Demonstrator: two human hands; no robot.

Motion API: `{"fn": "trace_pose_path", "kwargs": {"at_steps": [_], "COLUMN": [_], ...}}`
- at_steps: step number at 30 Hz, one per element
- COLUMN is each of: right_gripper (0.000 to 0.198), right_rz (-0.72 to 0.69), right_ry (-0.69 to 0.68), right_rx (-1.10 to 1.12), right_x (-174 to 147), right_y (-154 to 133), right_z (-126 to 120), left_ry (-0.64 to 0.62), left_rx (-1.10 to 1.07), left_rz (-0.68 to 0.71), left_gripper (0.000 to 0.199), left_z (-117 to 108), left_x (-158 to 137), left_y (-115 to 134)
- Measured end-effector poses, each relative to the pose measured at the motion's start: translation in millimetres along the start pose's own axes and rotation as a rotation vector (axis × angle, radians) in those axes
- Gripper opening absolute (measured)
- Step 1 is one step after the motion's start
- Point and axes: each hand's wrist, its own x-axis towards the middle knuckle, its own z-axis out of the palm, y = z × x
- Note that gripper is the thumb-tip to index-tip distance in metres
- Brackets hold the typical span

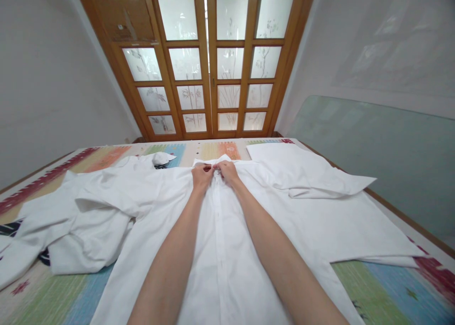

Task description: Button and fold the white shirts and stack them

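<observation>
A white button-up shirt lies spread out face up, its collar at the far end and its front placket running down the middle toward me. Both my hands meet at the base of the collar. My left hand pinches the fabric from the left side. From the right, my right hand pinches the cloth at the same spot, fingertips nearly touching the left ones. Any button between the fingertips is too small and covered to make out.
More white garments lie crumpled at the left, with dark striped cloth showing beneath. Folded white cloth lies at the right. A colourful patterned cover is under everything. A glass sheet leans on the right wall; wooden glazed doors stand beyond.
</observation>
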Motion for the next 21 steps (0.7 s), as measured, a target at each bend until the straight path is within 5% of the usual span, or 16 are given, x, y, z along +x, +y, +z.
{"fn": "trace_pose_path", "kwargs": {"at_steps": [10,21], "right_gripper": [0.019,0.007], "right_rz": [-0.124,-0.237], "right_ry": [0.035,-0.107], "right_rx": [-0.09,-0.234], "right_x": [-2.7,15.1], "right_y": [-1.5,-13.3], "right_z": [0.1,-17.5], "left_ry": [-0.014,0.02], "left_rx": [-0.128,-0.235], "left_rz": [-0.113,-0.186], "left_gripper": [0.013,0.017], "left_z": [-2.3,0.6], "left_x": [4.7,6.2], "left_y": [-3.3,-12.1]}}
